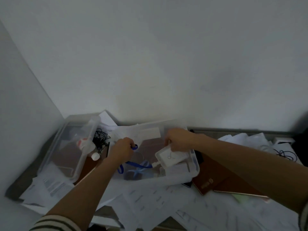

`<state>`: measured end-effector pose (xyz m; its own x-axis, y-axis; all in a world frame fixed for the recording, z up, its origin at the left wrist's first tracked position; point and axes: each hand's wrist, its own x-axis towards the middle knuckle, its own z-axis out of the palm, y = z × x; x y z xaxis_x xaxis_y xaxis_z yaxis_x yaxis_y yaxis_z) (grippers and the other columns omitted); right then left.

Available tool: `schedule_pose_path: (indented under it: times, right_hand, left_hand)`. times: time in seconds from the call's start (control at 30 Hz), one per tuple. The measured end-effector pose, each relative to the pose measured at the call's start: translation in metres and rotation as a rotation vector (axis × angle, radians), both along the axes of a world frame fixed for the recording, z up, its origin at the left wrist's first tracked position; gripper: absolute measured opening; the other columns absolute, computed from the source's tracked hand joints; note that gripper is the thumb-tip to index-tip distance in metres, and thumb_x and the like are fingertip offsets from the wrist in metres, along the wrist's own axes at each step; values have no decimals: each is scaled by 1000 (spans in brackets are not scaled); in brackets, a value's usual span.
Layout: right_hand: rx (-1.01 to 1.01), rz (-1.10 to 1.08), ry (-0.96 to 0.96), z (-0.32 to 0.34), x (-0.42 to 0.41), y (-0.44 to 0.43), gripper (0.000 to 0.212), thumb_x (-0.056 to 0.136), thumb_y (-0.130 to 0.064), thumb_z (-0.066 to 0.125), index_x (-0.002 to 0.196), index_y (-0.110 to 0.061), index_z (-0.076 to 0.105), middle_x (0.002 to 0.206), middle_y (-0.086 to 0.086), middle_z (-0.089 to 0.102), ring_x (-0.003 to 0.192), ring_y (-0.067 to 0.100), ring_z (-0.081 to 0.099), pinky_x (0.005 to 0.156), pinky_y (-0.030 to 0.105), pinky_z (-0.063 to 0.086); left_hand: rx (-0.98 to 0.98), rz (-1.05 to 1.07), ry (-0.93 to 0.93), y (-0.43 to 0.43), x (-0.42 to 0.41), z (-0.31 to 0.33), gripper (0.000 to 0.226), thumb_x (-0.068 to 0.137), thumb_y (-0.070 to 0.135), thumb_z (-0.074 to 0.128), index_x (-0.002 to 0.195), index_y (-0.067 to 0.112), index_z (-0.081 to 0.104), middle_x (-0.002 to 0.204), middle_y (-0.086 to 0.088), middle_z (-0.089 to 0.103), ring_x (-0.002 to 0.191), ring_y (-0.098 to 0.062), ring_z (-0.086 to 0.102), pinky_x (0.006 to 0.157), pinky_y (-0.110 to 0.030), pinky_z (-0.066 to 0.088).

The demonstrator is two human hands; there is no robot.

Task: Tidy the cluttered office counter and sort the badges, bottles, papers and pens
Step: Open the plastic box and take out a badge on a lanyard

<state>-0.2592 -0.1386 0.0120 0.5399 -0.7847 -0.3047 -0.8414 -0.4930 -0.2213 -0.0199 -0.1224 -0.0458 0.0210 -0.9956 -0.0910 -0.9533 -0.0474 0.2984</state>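
Blue lanyard [135,165] pinched in my left hand [122,150], badge [171,157] gripped in right hand [178,140]; I should lower both gently into clear bin [195,170].

The left sleeve [55,222], at seven o'clock, is banded in dark and pale stripes. A sliver of the right sleeve [304,215], at four o'clock, looks similarly striped. Below them, the arms are bare down to the left hand [122,148] and right hand [179,140].

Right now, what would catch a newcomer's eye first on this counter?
Both hands meet over the clear bin in the middle: the left hand grips a blue lanyard, and the right hand holds a clear badge holder. Loose papers sprawl across the counter in front of the bin.
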Motion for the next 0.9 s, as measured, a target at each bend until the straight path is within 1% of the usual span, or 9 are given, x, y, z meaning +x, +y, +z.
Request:
schedule_pose_path:
  times: [0.07,0.13,0.2,0.3,0.4,0.53,0.63,0.77,0.9]
  right_hand:
    - [-27,37,109,-15,8,2,27,89,-4,54,113,-9,64,116,10,61,103,26,59,77,33,47]
    - [-91,59,250,-27,12,6,15,90,-5,52,103,-9,60,101,9,59,97,28,61,69,34,46]
    - [-140,83,359,-39,14,10,14,91,-6,52,101,-10,60,92,8,55,96,28,63,71,34,49]
    - [-168,102,439,-57,16,19,20,93,-10,51,110,-9,61,107,10,64,100,27,62,81,36,48]
    - [-146,67,493,-65,17,24,23,93,-11,53,114,-9,60,114,10,64,104,27,61,81,33,43]
    - [-98,8,456,-56,21,27,28,93,-12,55,121,-8,56,121,11,60,110,27,59,84,32,45]
    - [-164,-44,367,-39,25,30,22,94,-11,52,114,-9,60,114,10,62,106,28,60,73,32,41]
    - [-405,-118,189,-2,10,45,27,94,-24,50,117,-21,63,111,3,66,101,23,63,77,33,47]
    - [-533,-276,43,25,-31,74,28,94,-32,49,117,-23,62,108,-1,65,94,21,63,77,33,49]
  left_hand:
    - [33,-63,-54,2,-1,-9,22,85,-2,51,100,10,63,105,-12,63,85,-26,59,67,-32,44]
    - [87,-139,-125,1,-2,-19,14,85,1,53,93,13,51,101,-13,63,86,-28,59,63,-32,40]
    - [162,-219,-194,1,-5,-28,7,88,8,56,94,12,54,102,-12,63,87,-26,60,65,-30,42]
    - [273,-282,-246,-1,-8,-40,13,91,8,55,100,6,65,103,-12,66,88,-24,63,72,-29,50]
    - [312,-333,-277,-4,-6,-45,15,89,6,56,100,6,66,102,-12,66,89,-25,63,77,-32,53]
    - [329,-409,-281,-5,-4,-40,12,89,4,54,92,6,66,89,-12,63,77,-23,58,69,-31,50]
    - [204,-421,-273,-9,-3,-26,12,89,12,54,77,11,55,80,-7,55,75,-24,59,60,-30,44]
    - [27,-435,-242,-11,-16,18,15,93,14,48,102,10,59,97,-9,59,79,-22,52,66,-30,41]
    - [-179,-455,-163,-8,-50,61,16,93,25,51,101,17,63,97,-7,64,83,-25,60,67,-30,43]
